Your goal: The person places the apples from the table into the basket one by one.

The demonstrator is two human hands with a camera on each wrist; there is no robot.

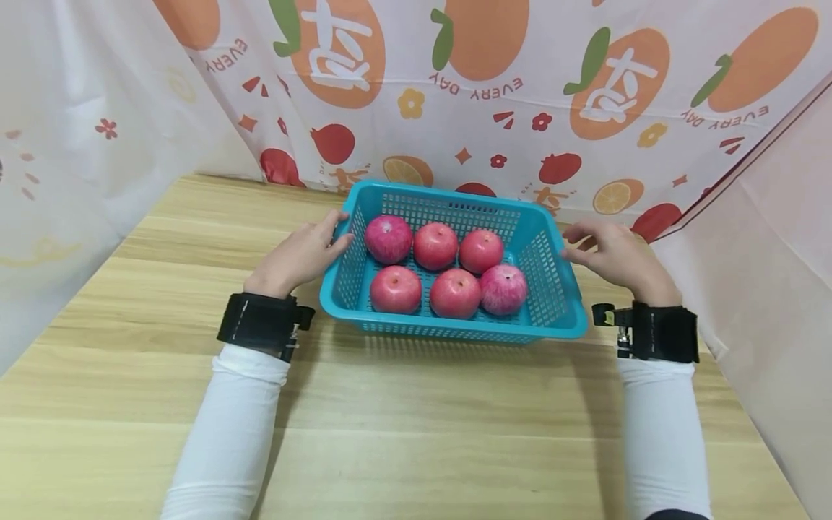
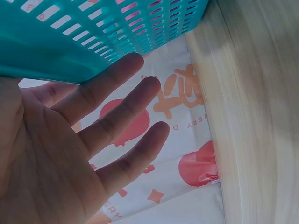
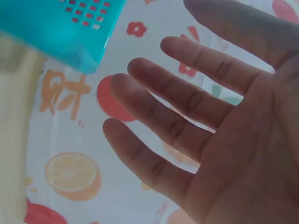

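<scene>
A turquoise plastic basket (image 1: 442, 328) with perforated walls stands on the wooden table in the head view. Inside lie several round pinkish-red apples (image 1: 436, 245); two of the fruits, one at the back left (image 1: 388, 239) and one at the front right (image 1: 503, 289), are streaked deeper magenta. My left hand (image 1: 300, 254) is at the basket's left end, thumb over the rim. In the left wrist view its other fingers (image 2: 119, 126) spread loosely outside the wall, beneath the rim. Beside the right end, my right hand (image 1: 617, 256) has loosely spread fingers; the right wrist view shows a gap between them and the basket (image 3: 79, 51).
Pale wooden tabletop (image 1: 429, 433) extends in front of the basket. A white curtain (image 1: 494, 123) printed with fruit hangs just behind it. Light-coloured sheets flank the table on the left (image 1: 71, 144) and right (image 1: 780, 310).
</scene>
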